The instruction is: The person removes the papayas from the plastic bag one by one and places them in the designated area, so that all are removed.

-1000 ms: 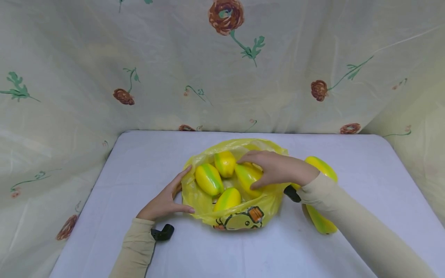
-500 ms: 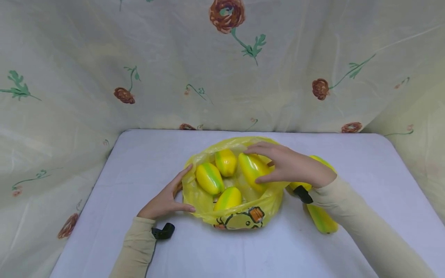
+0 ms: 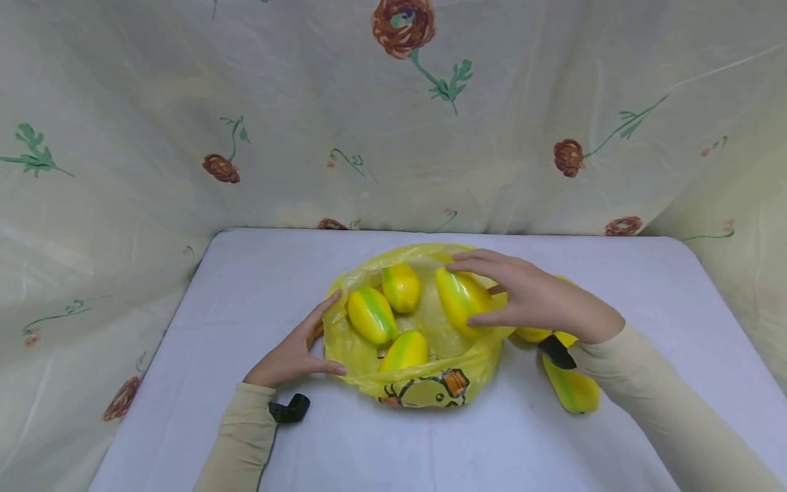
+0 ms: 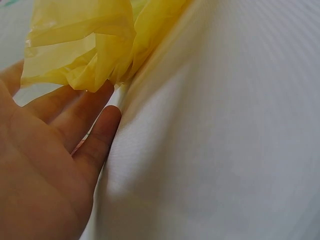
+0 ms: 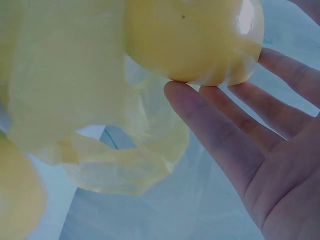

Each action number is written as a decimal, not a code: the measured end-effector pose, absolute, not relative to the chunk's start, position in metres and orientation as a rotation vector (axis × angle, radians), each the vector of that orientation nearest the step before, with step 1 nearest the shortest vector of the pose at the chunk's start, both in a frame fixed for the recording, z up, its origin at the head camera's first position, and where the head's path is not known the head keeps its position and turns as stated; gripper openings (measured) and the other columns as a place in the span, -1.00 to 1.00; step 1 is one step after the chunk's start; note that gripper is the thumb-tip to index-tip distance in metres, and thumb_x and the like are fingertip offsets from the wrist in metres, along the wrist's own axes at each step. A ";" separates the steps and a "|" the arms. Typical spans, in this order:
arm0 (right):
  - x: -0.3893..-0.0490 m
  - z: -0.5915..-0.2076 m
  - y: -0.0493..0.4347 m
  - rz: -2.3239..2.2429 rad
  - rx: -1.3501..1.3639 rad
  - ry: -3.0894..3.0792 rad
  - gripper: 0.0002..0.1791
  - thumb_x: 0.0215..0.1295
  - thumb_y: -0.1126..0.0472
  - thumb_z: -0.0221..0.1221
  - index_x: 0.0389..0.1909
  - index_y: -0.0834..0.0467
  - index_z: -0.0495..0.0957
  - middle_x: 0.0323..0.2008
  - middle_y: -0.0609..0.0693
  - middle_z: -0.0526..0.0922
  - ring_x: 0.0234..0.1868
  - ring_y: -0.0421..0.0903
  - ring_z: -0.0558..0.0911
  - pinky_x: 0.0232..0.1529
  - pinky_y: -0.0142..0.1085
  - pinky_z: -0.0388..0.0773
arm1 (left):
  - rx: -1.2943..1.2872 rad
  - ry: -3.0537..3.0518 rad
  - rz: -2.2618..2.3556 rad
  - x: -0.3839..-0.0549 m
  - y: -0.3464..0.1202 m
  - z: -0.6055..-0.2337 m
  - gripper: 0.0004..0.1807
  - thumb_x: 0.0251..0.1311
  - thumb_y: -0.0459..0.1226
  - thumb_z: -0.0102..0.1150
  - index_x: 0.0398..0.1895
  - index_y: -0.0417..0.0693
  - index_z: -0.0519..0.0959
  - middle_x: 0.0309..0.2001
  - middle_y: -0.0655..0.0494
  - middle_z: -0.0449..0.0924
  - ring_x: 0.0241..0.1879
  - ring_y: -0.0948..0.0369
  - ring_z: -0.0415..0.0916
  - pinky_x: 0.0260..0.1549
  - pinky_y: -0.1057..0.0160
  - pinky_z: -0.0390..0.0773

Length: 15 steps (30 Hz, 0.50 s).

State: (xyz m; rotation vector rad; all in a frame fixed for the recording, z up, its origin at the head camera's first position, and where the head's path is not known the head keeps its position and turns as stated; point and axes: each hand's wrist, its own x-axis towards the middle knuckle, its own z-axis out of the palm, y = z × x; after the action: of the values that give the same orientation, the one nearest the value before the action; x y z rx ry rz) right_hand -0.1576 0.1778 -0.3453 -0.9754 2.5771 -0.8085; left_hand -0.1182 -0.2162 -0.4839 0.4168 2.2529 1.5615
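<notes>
A yellow plastic bag (image 3: pixel 415 396) with a cartoon print lies open-mouthed on the table, its rim spread wide. Inside it are several yellow papayas (image 3: pixel 371 316) with green stripes. My right hand (image 3: pixel 522 290) holds another papaya (image 3: pixel 458 301) at the bag's right side, thumb on the near side and fingers on the far side. In the right wrist view its fingertips touch the underside of that papaya (image 5: pixel 195 40). My left hand (image 3: pixel 298 352) rests against the bag's left rim with spread fingers. The left wrist view has those fingers loosely against the yellow film (image 4: pixel 85 50).
More papayas lie on the table right of the bag, one nearer the front (image 3: pixel 572 389) and others partly hidden under my right forearm. A white cloth covers the table (image 3: pixel 369 451). A flowered curtain (image 3: pixel 277 116) hangs behind and at both sides.
My right hand has moved right with the papaya, from the middle of the bag to its right rim. My left hand and the other papayas in the bag have stayed in place.
</notes>
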 end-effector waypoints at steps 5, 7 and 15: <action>-0.152 -0.341 0.187 -0.811 -0.936 2.603 -0.17 0.21 0.06 0.49 0.49 -0.04 0.37 0.54 0.06 0.32 0.45 0.11 0.44 0.20 0.00 0.69 | 0.406 2.256 1.554 -0.118 -0.215 -0.483 0.35 -0.06 -0.14 0.68 0.67 0.49 -0.10 0.72 0.11 -0.27 0.67 -0.08 -0.14 0.62 -0.26 -0.08; -0.150 -0.341 0.190 -0.814 -0.941 2.616 -0.17 0.21 0.06 0.49 0.50 -0.05 0.37 0.54 0.06 0.32 0.45 0.12 0.44 0.20 0.01 0.69 | 0.405 2.260 1.550 -0.118 -0.215 -0.484 0.35 -0.07 -0.13 0.68 0.67 0.49 -0.10 0.72 0.10 -0.26 0.68 -0.08 -0.15 0.62 -0.26 -0.08; -0.141 -0.342 0.201 -0.821 -0.932 2.641 -0.16 0.22 0.08 0.48 0.51 -0.03 0.36 0.53 0.09 0.32 0.45 0.14 0.44 0.17 0.00 0.70 | 0.414 2.245 1.565 -0.119 -0.216 -0.484 0.35 -0.07 -0.15 0.68 0.67 0.50 -0.11 0.72 0.09 -0.27 0.66 -0.10 -0.07 0.62 -0.24 -0.06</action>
State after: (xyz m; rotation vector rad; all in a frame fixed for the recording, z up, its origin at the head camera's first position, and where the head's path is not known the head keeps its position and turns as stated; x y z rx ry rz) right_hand -0.1414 0.2007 -0.3422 -0.9315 2.6412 -0.8212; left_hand -0.1186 -0.2163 -0.4841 0.4138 2.2446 1.5652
